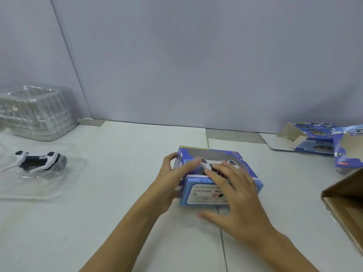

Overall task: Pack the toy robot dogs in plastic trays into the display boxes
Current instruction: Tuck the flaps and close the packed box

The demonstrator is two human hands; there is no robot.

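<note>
A blue display box (249,171) lies on the white table in front of me, a white and black toy robot dog (232,162) showing through its window. My left hand (172,173) holds the box's left end, thumb at the far corner and fingers across the window. My right hand (233,195) lies flat over the near flap with the label, its fingers straight. At the far left a second toy robot dog (39,160) sits in a clear plastic tray (64,183).
A stack of clear plastic trays (37,112) stands at the back left. Two opened blue display boxes (314,142) (347,152) lie at the back right. A brown cardboard carton (345,203) juts in at the right edge. A grey wall closes off the back.
</note>
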